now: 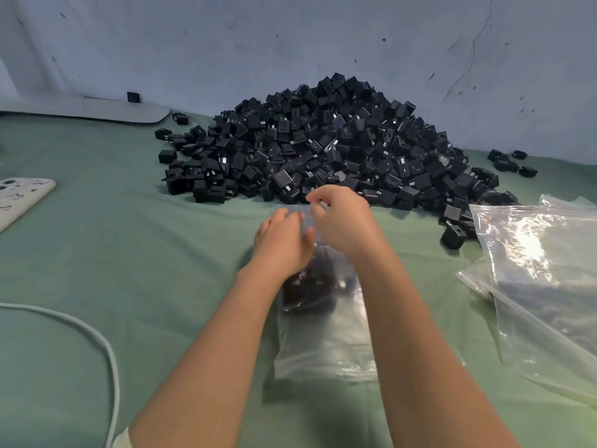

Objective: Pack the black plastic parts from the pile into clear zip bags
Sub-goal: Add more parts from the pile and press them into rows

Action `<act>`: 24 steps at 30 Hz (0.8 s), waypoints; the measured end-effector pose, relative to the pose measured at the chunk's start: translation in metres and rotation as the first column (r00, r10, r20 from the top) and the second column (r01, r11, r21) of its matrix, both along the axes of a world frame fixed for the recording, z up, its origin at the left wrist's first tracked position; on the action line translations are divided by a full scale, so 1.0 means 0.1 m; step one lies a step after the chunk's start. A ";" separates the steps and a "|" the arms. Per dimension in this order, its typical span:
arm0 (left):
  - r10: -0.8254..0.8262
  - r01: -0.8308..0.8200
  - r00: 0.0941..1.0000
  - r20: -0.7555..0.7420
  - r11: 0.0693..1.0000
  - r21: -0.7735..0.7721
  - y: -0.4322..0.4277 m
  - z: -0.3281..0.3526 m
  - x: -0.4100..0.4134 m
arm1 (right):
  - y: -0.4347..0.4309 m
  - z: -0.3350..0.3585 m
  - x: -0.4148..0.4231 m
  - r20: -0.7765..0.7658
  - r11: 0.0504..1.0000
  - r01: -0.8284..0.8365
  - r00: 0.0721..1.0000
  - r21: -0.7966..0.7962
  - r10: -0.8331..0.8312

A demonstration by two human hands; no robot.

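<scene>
hundreds of small black plastic parts [323,147], boxy, matte, some with metal prongs, heaped in a cone at 12 o'clock against the wall; a few strays at 10 and 2 o'clock.

one clear zip bag [326,347], glossy, crinkled film, lies flat at centre with its mouth toward the pile. dark bagged parts [310,286] sit in its upper half, blurred through the film.

left hand [284,244]: palm down, fingers near straight, resting on the bag near its mouth.
right hand [339,218]: fingers curled, tips drawn together, pinching the bag's top edge.

spare clear bags [533,253], loose shiny stack at 3 o'clock, touching the pile's foot.

surface: green cloth [129,253], soft weave, faint creases. white cable [97,334] curves at 8 o'clock. white patterned phone case [22,195] at 9 o'clock. flat grey pad [129,111] at 10 o'clock.

wall [290,43]: pale blue-grey, scuffed, cracked at 1 o'clock.
</scene>
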State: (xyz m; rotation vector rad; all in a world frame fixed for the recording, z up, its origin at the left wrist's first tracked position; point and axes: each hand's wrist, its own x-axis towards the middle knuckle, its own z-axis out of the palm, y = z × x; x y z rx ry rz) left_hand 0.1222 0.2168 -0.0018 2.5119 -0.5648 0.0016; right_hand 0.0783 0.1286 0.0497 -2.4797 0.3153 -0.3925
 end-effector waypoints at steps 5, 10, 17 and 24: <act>0.157 -0.212 0.967 -0.203 0.934 -0.288 0.06 0.00 0.40 | 0.03 -0.27 0.82 -0.121 0.999 0.000 0.993 -0.051 -0.006; 0.185 -0.405 0.892 -0.413 0.732 -0.547 0.09 -0.06 0.60 | 0.15 -0.37 1.21 -0.220 0.995 -0.046 0.975 -0.092 0.025; 0.159 -0.495 0.853 -0.496 0.543 -0.678 0.07 -0.05 0.66 | 0.21 -0.46 1.27 -0.153 0.995 0.083 0.984 -0.062 -0.091; -0.025 -0.373 0.906 -0.423 0.428 -0.823 0.09 0.11 0.49 | 0.20 -0.12 0.92 -0.020 0.992 -0.059 0.998 0.111 0.062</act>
